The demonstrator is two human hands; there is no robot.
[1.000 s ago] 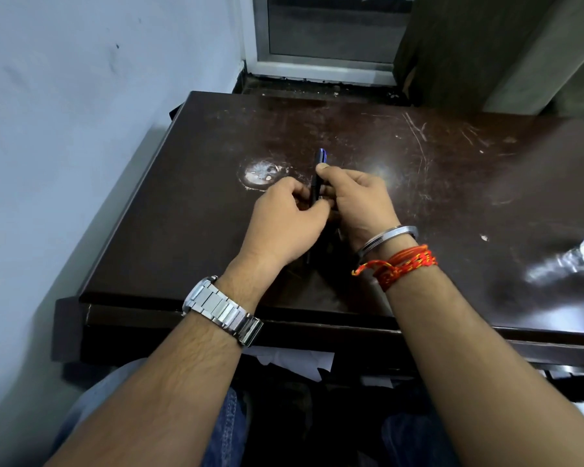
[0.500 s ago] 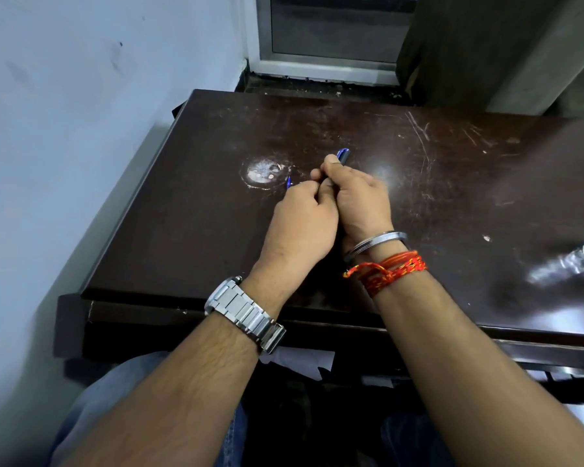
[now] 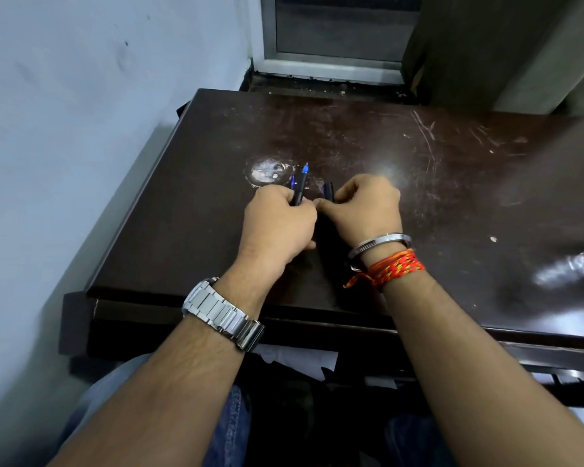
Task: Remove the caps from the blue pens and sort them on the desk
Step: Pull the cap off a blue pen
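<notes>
My left hand [image 3: 279, 224] is closed around dark pens [image 3: 300, 187] whose bare blue tips stick up and away from me, over the middle of the dark brown desk [image 3: 189, 230]. Two tips show; the barrels are hidden in my fist. Just to the right, my right hand [image 3: 364, 207] pinches a dark pen cap [image 3: 328, 191] between thumb and fingers, a small gap apart from the pens. Both hands hover just above the desk top.
A round pale worn patch [image 3: 267, 170] marks the desk just beyond my left hand. A crumpled clear plastic thing [image 3: 573, 262] lies at the desk's right edge. A wall runs along the left and a window frame [image 3: 331, 62] stands behind the desk.
My hands were pressed together on a capped pen; now they have drawn apart, the cap has come off into my right hand and a blue tip is bared in my left.
</notes>
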